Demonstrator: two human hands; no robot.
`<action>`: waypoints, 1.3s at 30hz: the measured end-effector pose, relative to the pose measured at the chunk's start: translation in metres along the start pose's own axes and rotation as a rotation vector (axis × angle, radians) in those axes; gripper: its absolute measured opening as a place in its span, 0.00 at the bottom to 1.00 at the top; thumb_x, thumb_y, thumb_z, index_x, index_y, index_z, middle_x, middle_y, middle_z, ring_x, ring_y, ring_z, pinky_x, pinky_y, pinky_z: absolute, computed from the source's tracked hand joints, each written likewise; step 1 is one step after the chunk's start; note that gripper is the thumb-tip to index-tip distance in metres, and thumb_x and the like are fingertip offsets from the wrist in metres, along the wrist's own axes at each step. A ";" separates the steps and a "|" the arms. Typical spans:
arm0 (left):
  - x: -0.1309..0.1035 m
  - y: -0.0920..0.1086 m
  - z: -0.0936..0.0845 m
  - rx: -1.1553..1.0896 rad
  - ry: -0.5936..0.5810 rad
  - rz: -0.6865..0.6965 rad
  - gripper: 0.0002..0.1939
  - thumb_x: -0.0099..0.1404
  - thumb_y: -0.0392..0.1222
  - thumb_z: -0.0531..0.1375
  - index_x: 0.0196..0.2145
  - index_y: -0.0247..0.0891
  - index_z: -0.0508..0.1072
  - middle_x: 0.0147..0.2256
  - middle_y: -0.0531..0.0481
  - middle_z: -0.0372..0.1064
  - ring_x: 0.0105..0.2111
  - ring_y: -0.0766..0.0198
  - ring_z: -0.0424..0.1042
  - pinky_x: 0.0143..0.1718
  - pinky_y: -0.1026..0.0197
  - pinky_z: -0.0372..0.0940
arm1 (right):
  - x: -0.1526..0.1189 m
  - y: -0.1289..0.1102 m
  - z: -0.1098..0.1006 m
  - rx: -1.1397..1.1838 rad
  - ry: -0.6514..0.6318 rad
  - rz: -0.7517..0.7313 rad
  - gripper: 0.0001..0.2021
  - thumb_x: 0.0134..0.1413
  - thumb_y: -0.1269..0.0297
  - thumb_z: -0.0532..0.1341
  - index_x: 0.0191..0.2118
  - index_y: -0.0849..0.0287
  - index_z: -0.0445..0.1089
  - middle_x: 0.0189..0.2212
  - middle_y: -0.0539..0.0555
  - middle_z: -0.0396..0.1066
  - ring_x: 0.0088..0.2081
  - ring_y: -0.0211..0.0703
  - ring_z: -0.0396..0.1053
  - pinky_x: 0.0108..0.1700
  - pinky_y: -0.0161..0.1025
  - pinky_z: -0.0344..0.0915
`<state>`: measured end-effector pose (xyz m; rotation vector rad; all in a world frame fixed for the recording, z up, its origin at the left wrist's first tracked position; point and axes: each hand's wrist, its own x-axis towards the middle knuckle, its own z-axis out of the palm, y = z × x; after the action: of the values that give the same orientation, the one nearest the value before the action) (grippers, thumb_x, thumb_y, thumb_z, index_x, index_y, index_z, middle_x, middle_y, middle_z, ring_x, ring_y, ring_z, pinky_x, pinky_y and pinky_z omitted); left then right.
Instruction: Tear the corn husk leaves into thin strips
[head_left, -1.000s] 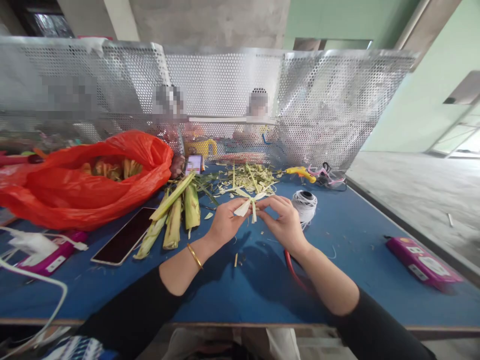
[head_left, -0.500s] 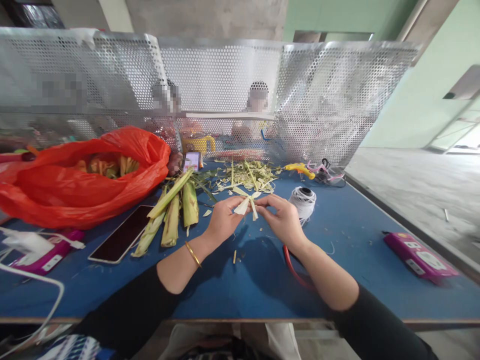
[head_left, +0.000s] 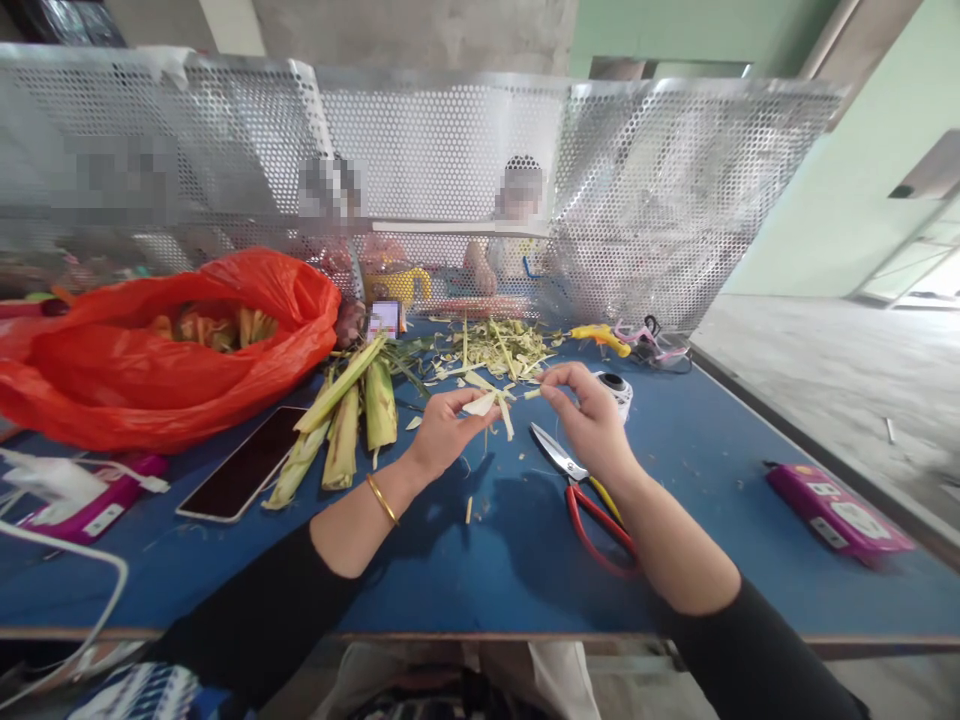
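On my feed I've got blue surface (head_left: 720,520), red bag (head_left: 172,395) at 9 o'clock, scissors (head_left: 576,472) between 4 and 5, probably parked for easy reach. Left hand (head_left: 442,435) clamps the pale husk-like piece (head_left: 482,404) mid-view, likely steadying it; right hand (head_left: 592,420), at its 3 o'clock, pinches a thin strip (head_left: 532,393). Spool (head_left: 622,398) is partly hidden behind the right hand, and I can't tell whether strip and piece join.

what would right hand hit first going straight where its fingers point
Past its short strip, the right hand would probably meet the pale leaf piece in the left hand; depth is unclear.
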<state>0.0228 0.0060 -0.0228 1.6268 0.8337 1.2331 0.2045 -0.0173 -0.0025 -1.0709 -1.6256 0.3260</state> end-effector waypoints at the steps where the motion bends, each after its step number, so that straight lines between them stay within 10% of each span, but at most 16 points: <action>1: 0.000 -0.001 0.000 -0.050 -0.020 -0.017 0.13 0.53 0.50 0.65 0.26 0.35 0.77 0.27 0.48 0.74 0.30 0.62 0.69 0.34 0.62 0.63 | 0.001 0.001 -0.002 0.085 -0.003 0.056 0.06 0.54 0.62 0.58 0.28 0.56 0.64 0.39 0.55 0.73 0.44 0.46 0.68 0.47 0.44 0.62; 10: 0.000 0.002 0.000 -0.133 -0.165 0.006 0.15 0.50 0.51 0.66 0.21 0.36 0.74 0.27 0.49 0.72 0.30 0.64 0.67 0.36 0.62 0.62 | -0.001 0.001 0.003 0.531 -0.381 0.467 0.12 0.43 0.56 0.67 0.25 0.58 0.68 0.25 0.50 0.70 0.29 0.38 0.66 0.36 0.39 0.64; 25: 0.007 -0.002 -0.007 0.165 -0.146 0.095 0.07 0.54 0.42 0.63 0.22 0.38 0.75 0.34 0.46 0.76 0.37 0.60 0.71 0.43 0.60 0.63 | 0.001 0.003 -0.001 0.218 -0.389 0.226 0.07 0.47 0.61 0.63 0.27 0.59 0.69 0.23 0.47 0.67 0.27 0.36 0.62 0.31 0.36 0.60; 29: 0.012 -0.005 -0.008 -0.089 0.021 -0.171 0.07 0.50 0.35 0.64 0.31 0.38 0.79 0.30 0.50 0.76 0.30 0.64 0.71 0.36 0.61 0.66 | 0.000 0.000 -0.003 0.062 -0.360 -0.003 0.05 0.53 0.64 0.60 0.28 0.58 0.68 0.28 0.50 0.69 0.32 0.39 0.65 0.38 0.39 0.63; 35: 0.017 0.001 -0.021 -0.567 -0.165 -0.719 0.14 0.61 0.42 0.56 0.30 0.30 0.79 0.26 0.42 0.75 0.22 0.64 0.72 0.24 0.62 0.67 | 0.002 -0.005 -0.012 -0.065 -0.366 -0.205 0.05 0.57 0.69 0.57 0.30 0.57 0.66 0.31 0.53 0.68 0.34 0.40 0.66 0.39 0.39 0.64; 39: 0.012 0.005 -0.017 -0.506 -0.231 -0.780 0.21 0.59 0.55 0.60 0.29 0.31 0.78 0.27 0.41 0.76 0.24 0.62 0.74 0.24 0.63 0.68 | 0.001 -0.006 -0.010 -0.064 -0.398 -0.268 0.06 0.59 0.69 0.56 0.31 0.57 0.66 0.32 0.53 0.68 0.35 0.40 0.67 0.39 0.40 0.66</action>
<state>0.0100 0.0187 -0.0120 0.8696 0.8087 0.6091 0.2108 -0.0228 0.0063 -0.8544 -2.1219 0.3234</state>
